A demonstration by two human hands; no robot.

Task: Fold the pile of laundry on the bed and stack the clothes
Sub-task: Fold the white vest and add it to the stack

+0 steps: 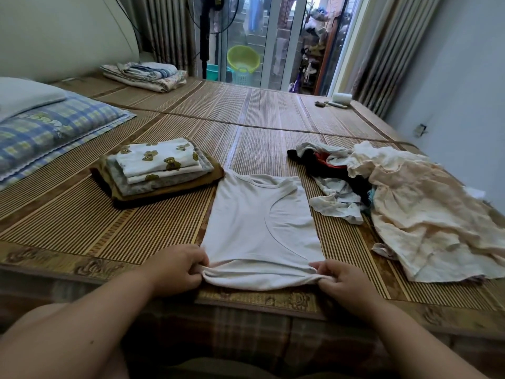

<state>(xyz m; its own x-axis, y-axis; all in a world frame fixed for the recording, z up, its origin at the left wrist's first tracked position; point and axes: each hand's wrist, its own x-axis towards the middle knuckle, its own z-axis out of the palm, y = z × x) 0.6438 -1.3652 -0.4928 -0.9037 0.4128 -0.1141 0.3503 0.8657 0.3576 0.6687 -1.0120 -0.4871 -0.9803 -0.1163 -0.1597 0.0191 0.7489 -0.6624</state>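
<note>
White vest (257, 228) hem pinched by left hand (177, 269) and right hand (345, 283); uneven lift risks skewed, creased fold.

Plaid pillow (54, 127) far left; folded bedding (144, 75) near headboard (54, 36); fan stand (204, 45) by curtain (166, 31); green basin (243, 60) beyond glass door (269, 36).

A home bedroom: a bed (246, 340) under a bamboo mat (273, 116), a pillow (49, 127) at its left side, folded bedding (144, 76) at its far corner, curtains (382, 50) and a glass door (281, 50) beyond it.
</note>
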